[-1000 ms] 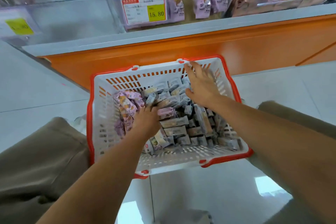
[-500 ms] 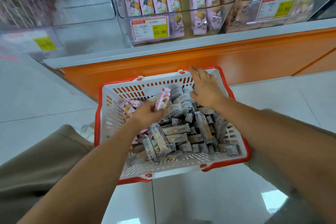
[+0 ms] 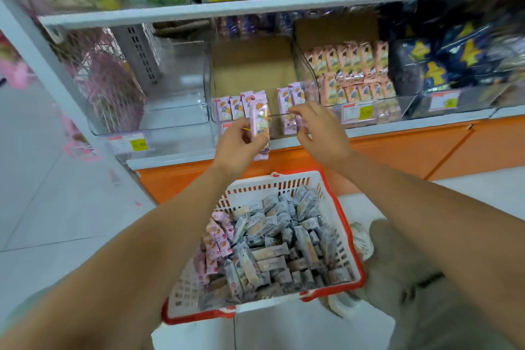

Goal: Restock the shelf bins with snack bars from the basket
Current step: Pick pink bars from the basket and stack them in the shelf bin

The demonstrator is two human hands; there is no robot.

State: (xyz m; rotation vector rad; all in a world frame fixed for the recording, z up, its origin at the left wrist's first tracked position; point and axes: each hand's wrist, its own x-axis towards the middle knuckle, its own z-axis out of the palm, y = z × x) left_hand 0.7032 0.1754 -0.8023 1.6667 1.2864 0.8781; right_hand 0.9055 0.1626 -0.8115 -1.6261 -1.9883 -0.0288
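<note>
- A single view, from a wide-angle camera worn on the person's head.
- It faces forward and down: the shelf (image 3: 255, 7) and its clear bins (image 3: 181, 88) fill the top, and the basket (image 3: 255, 189) on the floor (image 3: 56, 221) lies low in the middle.
- It sits near: both forearms enter from the bottom corners and reach the left hand (image 3: 235, 148) and right hand (image 3: 321, 133).

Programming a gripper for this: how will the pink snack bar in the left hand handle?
Probably light: the left hand holds the pink snack bar upright with fingertips. Likely fairly stiff, since it shows no sag. Its glossy wrapper may slip.
</note>
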